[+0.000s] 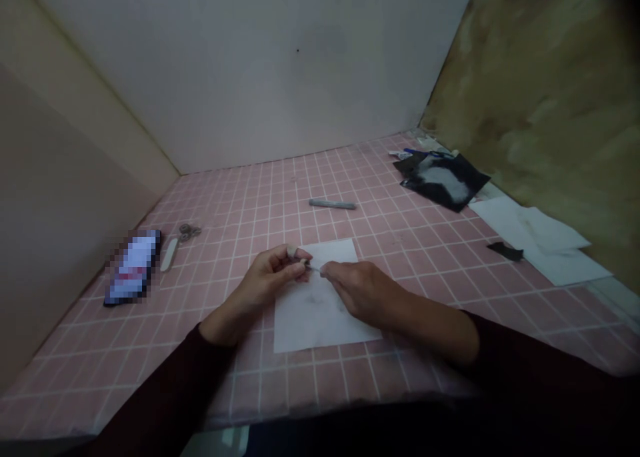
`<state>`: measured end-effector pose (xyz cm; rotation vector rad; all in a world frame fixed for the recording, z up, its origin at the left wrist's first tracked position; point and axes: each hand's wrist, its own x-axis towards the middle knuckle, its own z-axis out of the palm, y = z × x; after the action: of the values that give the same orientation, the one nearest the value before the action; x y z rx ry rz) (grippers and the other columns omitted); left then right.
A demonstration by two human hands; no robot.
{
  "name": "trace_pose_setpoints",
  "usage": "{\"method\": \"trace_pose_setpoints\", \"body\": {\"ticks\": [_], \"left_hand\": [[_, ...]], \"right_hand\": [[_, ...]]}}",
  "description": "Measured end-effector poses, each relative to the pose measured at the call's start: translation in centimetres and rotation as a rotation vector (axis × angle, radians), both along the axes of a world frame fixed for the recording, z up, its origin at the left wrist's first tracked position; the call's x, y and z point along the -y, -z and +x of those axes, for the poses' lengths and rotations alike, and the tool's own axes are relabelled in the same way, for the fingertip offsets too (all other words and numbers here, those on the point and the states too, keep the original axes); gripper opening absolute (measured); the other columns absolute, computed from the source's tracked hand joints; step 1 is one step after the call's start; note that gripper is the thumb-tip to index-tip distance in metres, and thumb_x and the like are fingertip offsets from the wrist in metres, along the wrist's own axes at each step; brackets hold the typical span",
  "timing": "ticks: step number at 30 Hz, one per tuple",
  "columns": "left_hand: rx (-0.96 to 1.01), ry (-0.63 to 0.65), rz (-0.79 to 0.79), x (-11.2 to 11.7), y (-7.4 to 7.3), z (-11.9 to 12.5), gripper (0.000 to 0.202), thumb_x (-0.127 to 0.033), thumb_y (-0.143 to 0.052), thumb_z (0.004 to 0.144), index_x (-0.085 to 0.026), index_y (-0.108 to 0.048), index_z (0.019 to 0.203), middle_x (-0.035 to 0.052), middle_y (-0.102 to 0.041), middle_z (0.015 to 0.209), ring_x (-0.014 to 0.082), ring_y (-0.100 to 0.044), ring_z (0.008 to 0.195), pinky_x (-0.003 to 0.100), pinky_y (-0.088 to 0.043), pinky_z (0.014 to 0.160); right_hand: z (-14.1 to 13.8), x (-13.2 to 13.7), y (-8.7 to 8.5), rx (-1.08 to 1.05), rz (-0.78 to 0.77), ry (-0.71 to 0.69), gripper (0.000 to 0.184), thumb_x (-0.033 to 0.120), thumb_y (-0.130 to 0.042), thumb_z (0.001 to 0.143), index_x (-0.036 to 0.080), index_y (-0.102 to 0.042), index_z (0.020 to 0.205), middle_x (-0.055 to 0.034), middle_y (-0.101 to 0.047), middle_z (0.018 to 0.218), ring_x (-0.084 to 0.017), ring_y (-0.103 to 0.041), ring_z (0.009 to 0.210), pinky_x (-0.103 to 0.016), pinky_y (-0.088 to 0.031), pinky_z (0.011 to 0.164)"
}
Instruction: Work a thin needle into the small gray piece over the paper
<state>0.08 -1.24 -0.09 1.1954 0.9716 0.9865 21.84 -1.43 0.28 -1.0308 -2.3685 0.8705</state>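
Above a white sheet of paper point(320, 320), my two hands meet with their fingertips close together. My left hand point(275, 270) is closed in a pinch around a small dark thing too small to name; a pale wrap or band shows on one finger. From the closed fingers of my right hand point(363, 287) a thin, light-coloured rod-like tool point(315, 268) points left to the small thing. Its tip seems to touch it, but I cannot tell for sure. Grey smudges mark the paper below.
A grey pen-like rod point(332, 205) lies beyond the paper. Left are a phone point(133, 270), a white flat stick point(170, 255) and small metal pieces point(187, 231). Dusty black sheets point(460, 187), a black scrap point(506, 251) and white papers point(565, 263) lie right. Walls border the table.
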Motion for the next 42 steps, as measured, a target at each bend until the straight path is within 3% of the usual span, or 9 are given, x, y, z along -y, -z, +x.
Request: {"method": "trace_pose_setpoints", "body": {"ticks": [5, 10, 13, 17, 25, 28, 35, 39, 42], "left_hand": [[0.001, -0.002, 0.021, -0.1, 0.1, -0.1, 0.018, -0.024, -0.075, 0.081, -0.016, -0.071, 0.098, 0.0024, -0.068, 0.082, 0.0108, -0.062, 0.072, 0.023, -0.050, 0.071], [-0.098, 0.009, 0.203, 0.3, 0.0, -0.1, 0.017, -0.022, -0.073, 0.084, -0.018, -0.071, 0.100, 0.0063, -0.068, 0.100, 0.0153, -0.064, 0.089, 0.026, -0.052, 0.079], [-0.124, -0.008, 0.320, 0.3, -0.1, 0.0, 0.012, -0.021, -0.071, 0.085, -0.019, -0.071, 0.097, 0.0072, -0.066, 0.105, 0.0177, -0.063, 0.099, 0.029, -0.051, 0.087], [-0.084, -0.023, 0.254, 0.3, 0.1, 0.0, 0.015, -0.021, -0.073, 0.083, -0.019, -0.071, 0.098, 0.0058, -0.067, 0.101, 0.0165, -0.064, 0.095, 0.029, -0.052, 0.086], [0.008, -0.021, 0.050, -0.2, 0.4, -0.1, 0.018, -0.023, -0.073, 0.083, -0.016, -0.071, 0.099, 0.0014, -0.068, 0.076, 0.0107, -0.062, 0.068, 0.023, -0.051, 0.069], [-0.005, -0.025, 0.053, -0.1, 0.3, 0.0, 0.018, -0.024, -0.075, 0.082, -0.016, -0.071, 0.098, 0.0028, -0.069, 0.082, 0.0115, -0.063, 0.072, 0.024, -0.052, 0.070], [-0.138, -0.036, 0.324, 0.2, 0.0, 0.0, 0.013, -0.022, -0.072, 0.084, -0.020, -0.072, 0.097, 0.0063, -0.066, 0.103, 0.0173, -0.063, 0.097, 0.029, -0.052, 0.086], [-0.129, -0.012, 0.332, 0.3, 0.0, 0.0, 0.012, -0.021, -0.072, 0.084, -0.020, -0.071, 0.096, 0.0068, -0.067, 0.104, 0.0188, -0.064, 0.099, 0.032, -0.051, 0.090], [-0.088, 0.001, 0.172, 0.4, 0.1, -0.1, 0.018, -0.022, -0.074, 0.082, -0.019, -0.071, 0.099, 0.0054, -0.070, 0.096, 0.0159, -0.066, 0.086, 0.029, -0.053, 0.079]], "right_hand": [[-0.1, 0.3, -0.3, -0.022, -0.021, -0.001, 0.020, 0.012, -0.041, 0.093, 0.014, -0.061, 0.093, -0.0050, -0.060, 0.074, -0.014, -0.051, 0.063, -0.027, -0.039, 0.062], [0.4, -0.9, -1.4, -0.500, -1.047, -0.051, 0.021, 0.027, -0.043, 0.097, 0.016, -0.060, 0.092, 0.0092, -0.036, 0.053, -0.005, -0.020, 0.038, -0.017, -0.019, 0.037], [0.6, -1.4, -1.4, -0.692, -1.382, -0.049, 0.016, 0.025, -0.046, 0.093, 0.015, -0.059, 0.094, 0.0109, -0.033, 0.054, -0.004, -0.009, 0.039, -0.016, -0.010, 0.033], [0.2, -1.0, -0.9, -0.575, -1.166, -0.051, 0.020, 0.030, -0.046, 0.095, 0.015, -0.060, 0.093, 0.0101, -0.039, 0.051, -0.004, -0.017, 0.035, -0.017, -0.015, 0.033], [-0.2, 0.4, -0.1, -0.021, 0.042, 0.020, 0.019, 0.012, -0.043, 0.091, 0.015, -0.061, 0.092, -0.0047, -0.061, 0.074, -0.014, -0.050, 0.064, -0.028, -0.038, 0.064], [-0.1, 0.3, -0.5, -0.124, -0.165, 0.009, 0.019, 0.016, -0.043, 0.094, 0.015, -0.061, 0.089, -0.0010, -0.057, 0.066, -0.012, -0.048, 0.058, -0.025, -0.038, 0.059], [0.6, -1.4, -1.9, -0.726, -1.415, -0.017, 0.019, 0.020, -0.041, 0.095, 0.014, -0.059, 0.091, 0.0103, -0.036, 0.054, -0.003, -0.009, 0.037, -0.015, -0.011, 0.032], [0.5, -1.5, -1.5, -0.676, -1.399, -0.052, 0.019, 0.022, -0.043, 0.095, 0.014, -0.059, 0.092, 0.0108, -0.036, 0.052, -0.003, -0.011, 0.035, -0.015, -0.011, 0.032], [0.3, -1.0, -1.0, -0.430, -0.976, -0.071, 0.022, 0.028, -0.044, 0.096, 0.016, -0.061, 0.091, 0.0079, -0.043, 0.052, -0.005, -0.027, 0.036, -0.018, -0.023, 0.037]]}}
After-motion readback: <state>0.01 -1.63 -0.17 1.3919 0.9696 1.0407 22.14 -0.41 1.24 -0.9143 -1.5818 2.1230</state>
